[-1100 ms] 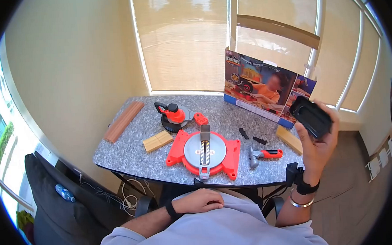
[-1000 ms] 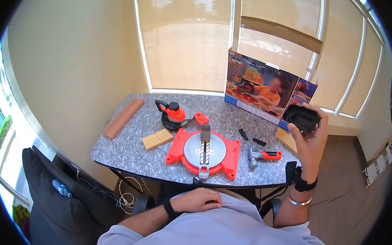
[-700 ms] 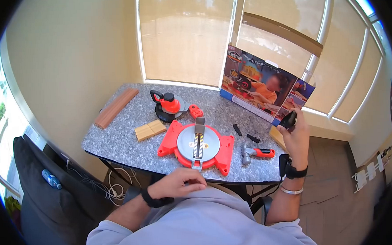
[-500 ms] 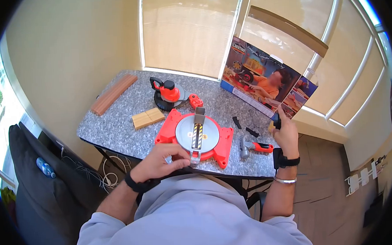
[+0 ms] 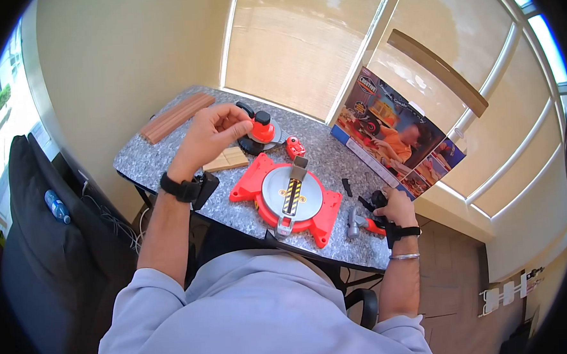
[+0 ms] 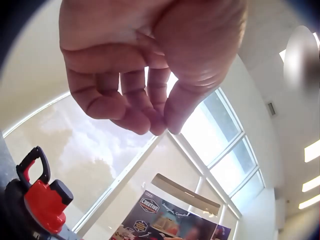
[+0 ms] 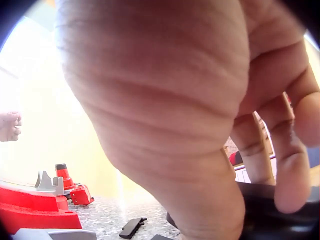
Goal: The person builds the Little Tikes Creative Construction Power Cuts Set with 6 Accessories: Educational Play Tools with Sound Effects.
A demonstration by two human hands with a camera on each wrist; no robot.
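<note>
My left hand is raised over the left half of the table, close to the red toy saw and overlapping it in the head view. Its fingers are loosely bent, thumb near the fingertips, with nothing between them in the left wrist view. My right hand is low at the table's right side, thumb and fingers around a black plastic tray, mostly hidden by the hand. Beside it lie a toy hammer and small black pieces. The red saw base with a grey disc stands between the hands.
A printed cardboard box stands open at the table's back right. Brown planks and a light wooden block lie on the left. A dark couch flanks the table, and a window blind hangs behind.
My left hand has risen from my lap and reached forward over the table to near the saw. My right hand has lowered the black tray to the table beside the hammer.
</note>
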